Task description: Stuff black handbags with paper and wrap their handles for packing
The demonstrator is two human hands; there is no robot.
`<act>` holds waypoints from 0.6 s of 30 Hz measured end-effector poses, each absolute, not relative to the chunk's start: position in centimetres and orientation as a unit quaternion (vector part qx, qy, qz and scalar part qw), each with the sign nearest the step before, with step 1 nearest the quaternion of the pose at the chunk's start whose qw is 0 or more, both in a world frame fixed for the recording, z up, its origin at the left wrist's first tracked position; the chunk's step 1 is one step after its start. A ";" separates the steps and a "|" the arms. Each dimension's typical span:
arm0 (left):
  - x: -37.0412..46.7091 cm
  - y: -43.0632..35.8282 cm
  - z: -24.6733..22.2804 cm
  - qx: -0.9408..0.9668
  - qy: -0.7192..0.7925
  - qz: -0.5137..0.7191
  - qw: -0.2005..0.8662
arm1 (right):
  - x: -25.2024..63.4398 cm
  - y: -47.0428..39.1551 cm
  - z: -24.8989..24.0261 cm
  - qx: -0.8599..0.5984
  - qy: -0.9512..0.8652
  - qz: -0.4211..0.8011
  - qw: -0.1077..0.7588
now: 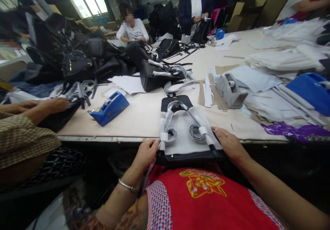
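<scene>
A black bag (192, 158) lies at the table's near edge, in front of my red apron. A white foam sheet (182, 123) covers its upper face. On the sheet rest the bag's straps in clear wrap, rolled into two coils, a left coil (173, 131) and a right coil (192, 133). My left hand (147, 152) grips the bag's left side, thumb and fingers closed at the edge. My right hand (230, 144) is closed on the opposite side, its fingers partly hidden beneath the bag. The black flap (165, 102) points away from me.
A blue tape dispenser (113, 108) stands left, a grey tape dispenser (230, 91) right, beside cardboard strips (215, 94) and paper. Another black bag (152, 77) sits ahead. Black bags (62, 47) are heaped left. A co-worker's hands (53, 105) work at left; other people are across the table.
</scene>
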State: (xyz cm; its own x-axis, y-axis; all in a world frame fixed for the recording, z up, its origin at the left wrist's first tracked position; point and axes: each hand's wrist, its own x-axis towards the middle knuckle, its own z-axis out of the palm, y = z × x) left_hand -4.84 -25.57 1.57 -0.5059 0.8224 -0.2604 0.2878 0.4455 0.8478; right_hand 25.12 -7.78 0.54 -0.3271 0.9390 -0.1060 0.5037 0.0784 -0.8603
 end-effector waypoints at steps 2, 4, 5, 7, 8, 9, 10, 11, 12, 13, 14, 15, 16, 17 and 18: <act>-4.3 -25.8 2.0 0.362 0.779 0.380 0.344 | 25.0 -8.6 0.6 -0.506 -0.680 0.468 0.251; -4.3 -25.8 2.5 0.356 0.784 0.381 0.337 | 25.0 -8.9 0.7 -0.507 -0.682 0.465 0.249; -4.3 -25.7 2.7 0.350 0.784 0.384 0.339 | 24.9 -8.9 0.8 -0.512 -0.684 0.459 0.243; -4.4 -25.7 3.0 0.325 0.774 0.403 0.365 | 24.9 -8.8 0.7 -0.526 -0.680 0.453 0.236; -4.5 -25.7 3.0 0.302 0.764 0.416 0.390 | 24.9 -8.7 0.5 -0.532 -0.673 0.457 0.234; -4.4 -25.7 3.0 0.273 0.753 0.430 0.417 | 24.9 -8.7 0.3 -0.539 -0.665 0.462 0.233; -4.3 -25.7 2.9 0.242 0.742 0.444 0.440 | 24.9 -8.7 0.1 -0.547 -0.656 0.466 0.231; -4.2 -25.7 2.7 0.215 0.732 0.458 0.456 | 24.9 -8.7 -0.2 -0.554 -0.649 0.468 0.229; -4.0 -25.7 2.5 0.197 0.725 0.470 0.463 | 24.9 -8.7 -0.4 -0.559 -0.645 0.467 0.229; -3.9 -25.7 2.3 0.187 0.721 0.481 0.462 | 24.9 -8.7 -0.6 -0.562 -0.645 0.463 0.230; -3.8 -25.7 2.2 0.185 0.720 0.488 0.457 | 24.9 -8.6 -0.7 -0.563 -0.649 0.456 0.234; -3.8 -25.6 2.0 0.187 0.719 0.492 0.454 | 25.0 -8.6 -0.7 -0.561 -0.655 0.448 0.236; -3.8 -25.6 1.9 0.190 0.718 0.491 0.455 | 25.0 -8.6 -0.8 -0.557 -0.663 0.441 0.237; -3.8 -25.6 1.9 0.193 0.716 0.488 0.460 | 25.0 -8.5 -0.8 -0.551 -0.670 0.437 0.236; -4.0 -25.6 2.0 0.194 0.713 0.487 0.465 | 25.0 -8.4 -0.8 -0.545 -0.678 0.436 0.232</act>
State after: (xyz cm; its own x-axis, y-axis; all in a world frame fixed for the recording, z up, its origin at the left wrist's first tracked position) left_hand -4.00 -25.62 2.02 -0.4920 0.7296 -0.4750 -0.1768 0.4505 0.8751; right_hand 25.03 -8.42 -0.76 -0.2983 0.9411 -0.1594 0.5361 0.0270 -0.8437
